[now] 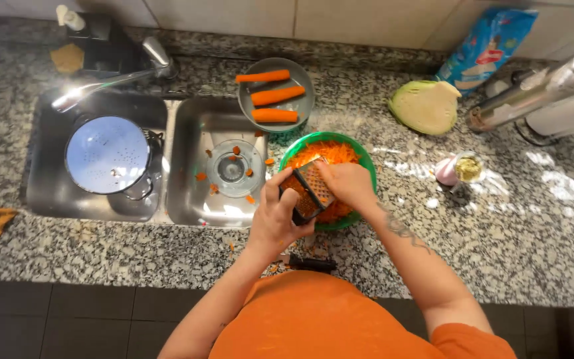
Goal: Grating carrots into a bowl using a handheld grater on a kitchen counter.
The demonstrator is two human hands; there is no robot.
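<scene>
Bowl right of sink, carrot plate behind it, cabbage farther right

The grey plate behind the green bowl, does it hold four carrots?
No, the grey plate holds only three peeled carrots, lying side by side.

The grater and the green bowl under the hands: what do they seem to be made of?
The grater looks like bare metal: grey, perforated, with a dull shine. The green bowl seems to be plastic: even colour, matte rim, though the picture leaves that open.

Bare counter right of bowl; sink crowds left.
</scene>
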